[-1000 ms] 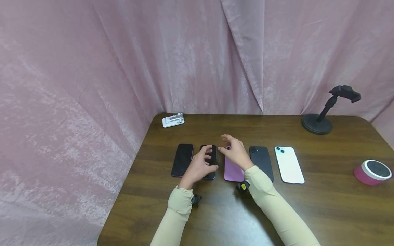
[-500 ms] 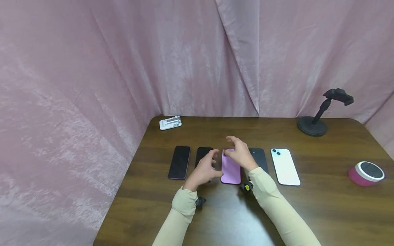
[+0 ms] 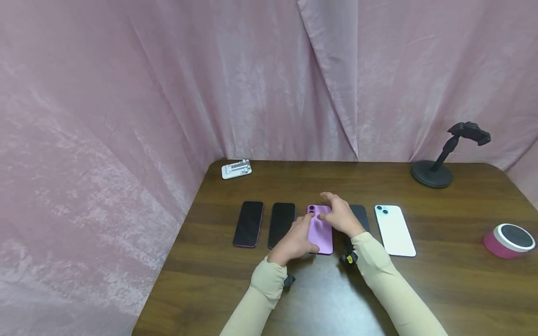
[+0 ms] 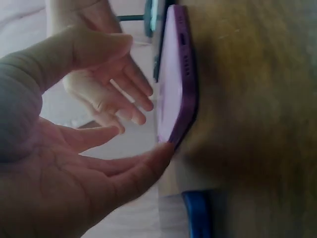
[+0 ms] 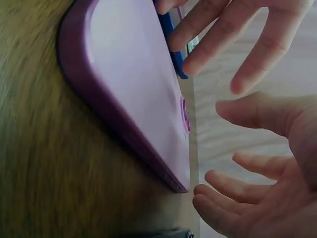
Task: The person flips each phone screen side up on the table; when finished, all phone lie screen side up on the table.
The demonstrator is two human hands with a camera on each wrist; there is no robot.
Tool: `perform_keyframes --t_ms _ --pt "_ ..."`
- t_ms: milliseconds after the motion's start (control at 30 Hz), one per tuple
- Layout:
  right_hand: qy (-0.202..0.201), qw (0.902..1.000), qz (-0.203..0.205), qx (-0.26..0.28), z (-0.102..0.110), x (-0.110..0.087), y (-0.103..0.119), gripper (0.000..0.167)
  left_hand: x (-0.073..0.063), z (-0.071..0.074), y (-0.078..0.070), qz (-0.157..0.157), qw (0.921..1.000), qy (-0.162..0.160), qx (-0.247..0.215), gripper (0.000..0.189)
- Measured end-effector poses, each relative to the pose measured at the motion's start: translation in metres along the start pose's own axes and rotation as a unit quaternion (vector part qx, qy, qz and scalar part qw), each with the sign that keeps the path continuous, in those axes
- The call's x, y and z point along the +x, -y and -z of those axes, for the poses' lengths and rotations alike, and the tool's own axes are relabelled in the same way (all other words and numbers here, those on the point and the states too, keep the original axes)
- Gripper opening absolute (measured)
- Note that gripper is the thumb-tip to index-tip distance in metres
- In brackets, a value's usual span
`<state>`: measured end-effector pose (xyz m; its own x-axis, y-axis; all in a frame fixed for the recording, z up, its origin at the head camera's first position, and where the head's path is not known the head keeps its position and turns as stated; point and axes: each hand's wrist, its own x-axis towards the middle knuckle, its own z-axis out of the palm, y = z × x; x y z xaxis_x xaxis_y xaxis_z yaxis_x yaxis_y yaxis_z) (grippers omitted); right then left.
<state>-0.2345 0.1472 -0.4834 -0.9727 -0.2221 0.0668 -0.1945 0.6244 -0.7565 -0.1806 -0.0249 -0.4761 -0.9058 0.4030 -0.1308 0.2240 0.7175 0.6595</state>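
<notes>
A purple phone (image 3: 321, 238) lies back up on the wooden table, camera end away from me. My left hand (image 3: 295, 241) hovers over its left side with fingers spread and relaxed. In the left wrist view one of its fingertips (image 4: 166, 151) is right at the phone's corner (image 4: 178, 84). Across from it, my right hand (image 3: 341, 216) is over the phone's far right side, fingers loosely bent and apart. The right wrist view shows the right hand (image 5: 262, 188) beside the purple phone (image 5: 133, 84), and the left hand (image 5: 237, 39) opposite.
Two phones with dark screens, one nearer (image 3: 281, 226) and one farther left (image 3: 248, 225), lie left. On the right are a dark phone (image 3: 359, 215), partly covered, and a white phone (image 3: 395, 231). A white folding stand (image 3: 236, 170), black phone stand (image 3: 433, 174) and pink-and-white round object (image 3: 508, 241) stand around.
Both hands have moved right and closer to the purple phone. The left hand has left the second dark-screened phone uncovered. The phones rest in the same row.
</notes>
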Motion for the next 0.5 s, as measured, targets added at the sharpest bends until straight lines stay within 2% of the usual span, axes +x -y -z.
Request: perform_keyframes --t_ms 133,267,500 --pt "0.02 0.9995 0.016 -0.016 0.0006 0.0001 -0.0032 0.07 0.0017 -0.0064 -0.003 0.011 0.9989 0.008 0.045 0.097" --pt "0.035 0.9976 0.029 -0.052 0.0 0.001 -0.0078 0.068 0.0012 -0.0084 -0.0049 0.021 0.997 0.02 0.072 0.095" --pt "0.068 0.9938 0.012 -0.088 0.0018 0.0017 -0.0099 0.069 0.0003 -0.0057 -0.0084 0.0 0.9938 0.033 0.106 0.081"
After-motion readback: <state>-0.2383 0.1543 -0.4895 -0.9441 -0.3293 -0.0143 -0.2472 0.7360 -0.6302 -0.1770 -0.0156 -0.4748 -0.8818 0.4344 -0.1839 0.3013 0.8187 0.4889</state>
